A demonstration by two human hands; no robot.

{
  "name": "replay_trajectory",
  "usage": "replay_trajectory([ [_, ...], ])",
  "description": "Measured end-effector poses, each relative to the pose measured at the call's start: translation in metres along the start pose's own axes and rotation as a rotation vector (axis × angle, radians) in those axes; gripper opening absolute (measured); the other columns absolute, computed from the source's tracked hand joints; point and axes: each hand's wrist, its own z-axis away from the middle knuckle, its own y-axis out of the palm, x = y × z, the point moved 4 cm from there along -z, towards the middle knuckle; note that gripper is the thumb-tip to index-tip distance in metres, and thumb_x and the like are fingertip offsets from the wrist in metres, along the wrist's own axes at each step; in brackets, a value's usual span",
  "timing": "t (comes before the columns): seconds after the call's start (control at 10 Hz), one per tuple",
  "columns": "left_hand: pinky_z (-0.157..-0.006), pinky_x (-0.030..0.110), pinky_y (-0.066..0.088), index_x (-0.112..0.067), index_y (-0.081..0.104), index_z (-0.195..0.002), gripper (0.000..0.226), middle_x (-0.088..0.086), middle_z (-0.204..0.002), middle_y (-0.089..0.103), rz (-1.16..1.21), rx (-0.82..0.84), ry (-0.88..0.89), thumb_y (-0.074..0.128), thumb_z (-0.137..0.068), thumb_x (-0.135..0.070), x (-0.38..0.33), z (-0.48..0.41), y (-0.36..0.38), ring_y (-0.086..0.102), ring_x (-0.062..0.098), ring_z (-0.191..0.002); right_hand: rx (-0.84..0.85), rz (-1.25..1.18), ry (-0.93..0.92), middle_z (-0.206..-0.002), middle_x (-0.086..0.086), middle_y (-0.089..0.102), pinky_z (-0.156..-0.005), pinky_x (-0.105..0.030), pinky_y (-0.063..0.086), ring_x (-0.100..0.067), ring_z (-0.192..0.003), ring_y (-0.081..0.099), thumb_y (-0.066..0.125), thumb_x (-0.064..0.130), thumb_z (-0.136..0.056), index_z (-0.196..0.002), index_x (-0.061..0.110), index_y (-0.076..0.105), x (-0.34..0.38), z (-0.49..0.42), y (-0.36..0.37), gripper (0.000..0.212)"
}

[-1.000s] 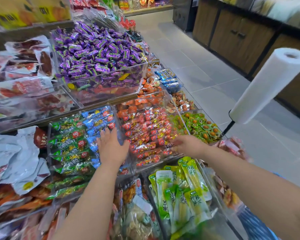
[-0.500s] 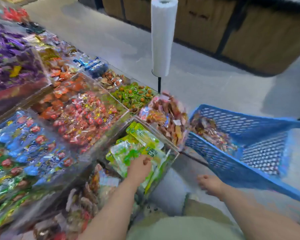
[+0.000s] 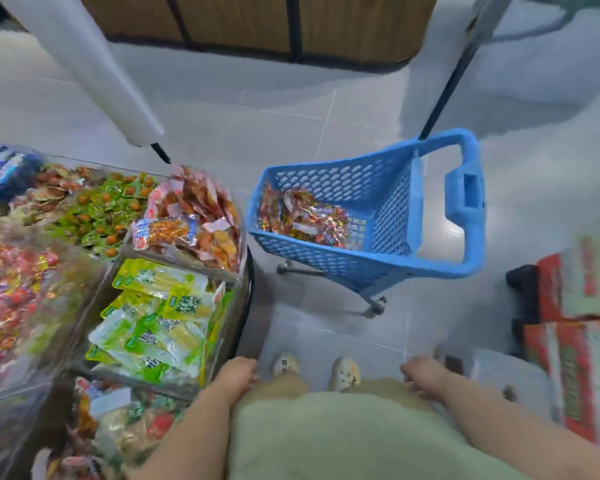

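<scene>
My left hand (image 3: 238, 377) hangs near my hip beside the snack display, fingers loosely curled, holding nothing. My right hand (image 3: 425, 377) hangs at my other side, also loosely curled and without anything in it. A blue wheeled shopping basket (image 3: 388, 261) stands on the floor ahead of me, with a heap of red and yellow wrapped snacks (image 3: 305, 216) lying in its bottom. Left of me a clear bin holds green and yellow packets (image 3: 160, 317). Both hands are well short of the basket.
More clear bins of wrapped snacks (image 3: 194, 220) fill the display on the left. A white roll of plastic bags (image 3: 94, 64) on a black pole rises over it. Red and white cartons (image 3: 575, 306) are stacked at the right. Grey tiled floor (image 3: 326, 98) and wooden cabinets lie ahead.
My view swung right and down from the bins to the floor and basket. Both hands left the snack bins and dropped to my sides.
</scene>
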Motion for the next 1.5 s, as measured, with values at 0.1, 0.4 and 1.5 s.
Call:
replay_trajectory([
  [0.1,-0.045,0.02,0.038,-0.012,0.048,-0.067,0.031,0.006,-0.066,0.05,-0.009,0.0,0.02,0.045,-0.097,-0.006,-0.033,-0.002,0.01,0.05,0.014,-0.048,0.027,-0.046,-0.012,-0.061,-0.008,0.035,-0.034,-0.014,0.023,-0.013,-0.041,0.036,0.037,-0.008,-0.093,-0.067,0.009,0.038,-0.009,-0.002,-0.009,0.031],
  [0.4,-0.063,0.028,0.038,-0.012,0.052,-0.067,0.03,0.013,-0.077,0.057,-0.23,0.079,0.1,0.044,-0.096,-0.01,-0.127,-0.028,0.012,0.049,0.021,-0.062,-0.054,-0.189,0.05,-0.072,0.005,0.045,-0.057,-0.017,0.039,-0.005,-0.06,0.043,0.042,0.012,-0.097,-0.067,0.023,0.04,0.03,-0.007,-0.031,0.032],
  [1.5,-0.063,0.024,0.046,-0.01,0.055,-0.111,0.019,0.005,-0.089,0.063,0.04,0.024,0.016,0.046,-0.1,-0.022,-0.315,-0.211,-0.056,0.06,0.015,-0.076,0.155,0.111,-0.153,-0.095,-0.004,0.061,-0.076,-0.026,0.045,-0.021,-0.092,0.061,0.061,0.025,-0.088,-0.101,0.017,0.06,0.329,-0.216,-0.064,0.015],
])
